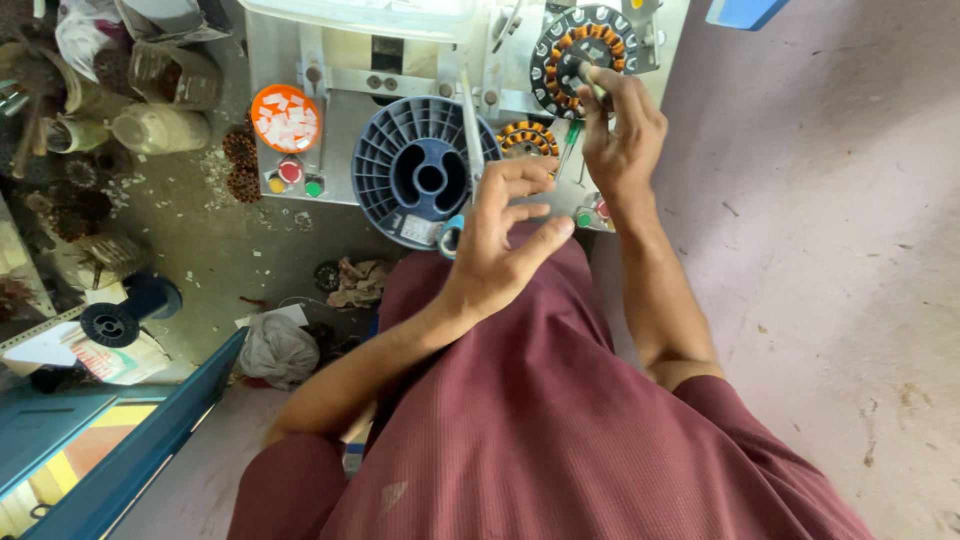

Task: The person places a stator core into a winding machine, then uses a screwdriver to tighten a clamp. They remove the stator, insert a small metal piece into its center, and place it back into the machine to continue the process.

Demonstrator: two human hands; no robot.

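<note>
- I am watching my right hand [622,135] reaching up to the round stator [585,58] mounted at the top of the grey machine surface [340,150]; its fingers are pinching a slim tool or wire end against the stator's lower rim, so it is grasping something thin, though I cannot tell exactly what.
- My left hand [500,245] is hovering below and to the left of the stator, fingers spread and released, touching nothing that I can make out; a thin rod-like piece [470,125] is standing just above it.
- To do this well, I am judging that the right hand should be keeping its pinch steady and its wrist low, working one slot at a time, while the left hand is staying near for support without brushing the windings.
- The stator is looking like a dark ring with copper-orange coils wound round its teeth, facing me, held on the machine.
- A second, smaller wound stator [527,137] is lying just below the mounted one.
- Left of the stator a big blue-grey ribbed spool [420,170] is sitting, and further left an orange dish of white slips [285,118].
</note>
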